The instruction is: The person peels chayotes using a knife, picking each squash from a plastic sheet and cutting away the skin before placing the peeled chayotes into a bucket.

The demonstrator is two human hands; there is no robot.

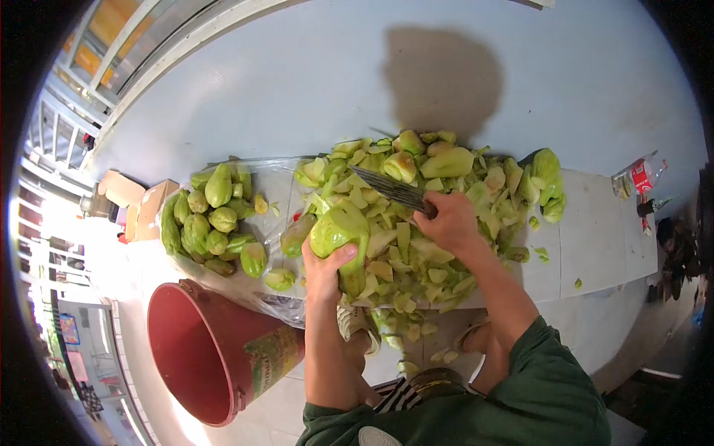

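Observation:
My left hand [322,269] is closed around a pale green chayote [341,227], its cut top tilted up and a strip hanging below it. In my right hand [452,221] is a knife [390,187] with a dark, streaked blade, which points up and left above the chayote, apart from it. Beneath both hands spreads a heap of cut chayote pieces [405,256], with larger chunks along its back edge. Whole chayotes [217,219] are piled to the left on clear plastic sheeting.
A red bucket [190,349] lies tipped at the left front, its mouth facing left. An open cardboard box [149,208] stands at the table's left end. At the right are a bottle with a red label [645,175] and the white tiled table [595,223]. Some pieces lie on the floor.

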